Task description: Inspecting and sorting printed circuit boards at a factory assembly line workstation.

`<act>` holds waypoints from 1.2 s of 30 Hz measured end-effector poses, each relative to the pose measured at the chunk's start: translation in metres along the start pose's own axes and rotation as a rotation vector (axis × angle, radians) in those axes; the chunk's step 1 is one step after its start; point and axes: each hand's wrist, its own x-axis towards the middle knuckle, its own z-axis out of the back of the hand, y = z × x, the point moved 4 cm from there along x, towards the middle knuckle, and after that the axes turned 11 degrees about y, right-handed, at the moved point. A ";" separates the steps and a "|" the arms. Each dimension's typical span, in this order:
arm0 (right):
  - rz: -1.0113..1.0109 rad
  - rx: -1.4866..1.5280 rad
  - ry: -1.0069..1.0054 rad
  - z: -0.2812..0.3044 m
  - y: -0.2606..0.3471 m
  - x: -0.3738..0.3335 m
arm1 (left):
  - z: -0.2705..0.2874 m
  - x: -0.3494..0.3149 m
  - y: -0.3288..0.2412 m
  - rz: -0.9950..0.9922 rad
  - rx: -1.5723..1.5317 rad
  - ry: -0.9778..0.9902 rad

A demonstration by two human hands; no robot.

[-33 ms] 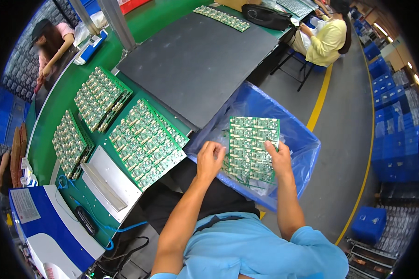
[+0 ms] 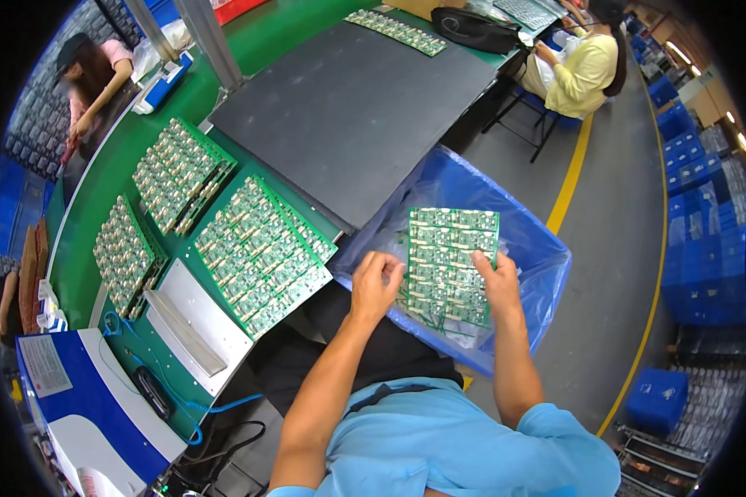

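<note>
Over a lined blue bin, my right hand grips a green circuit board panel by its right edge, thumb on top. The panel carries rows of small, densely populated boards. My left hand is closed, with curled fingers at the panel's left edge. Whether it pinches the edge or a small piece is hidden. Beneath the panel, thin green strips lie in the blue bin. On the bench to the left rest more circuit board panels, the nearest ones overlapping.
Two more stacks of panels stand on the green bench beside a metal bar. A blue and white machine sits near left. A black mat covers the bench ahead. Co-workers sit at far left and far right.
</note>
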 end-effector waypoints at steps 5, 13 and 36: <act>-0.016 0.111 0.087 -0.002 0.001 0.002 | 0.007 -0.002 -0.010 -0.104 -0.033 0.009; -0.022 0.085 0.153 -0.001 0.008 0.000 | 0.020 0.008 -0.025 -0.348 0.134 -0.105; -0.048 -0.167 0.190 -0.005 0.029 -0.011 | 0.014 0.010 -0.020 -0.161 0.064 -0.008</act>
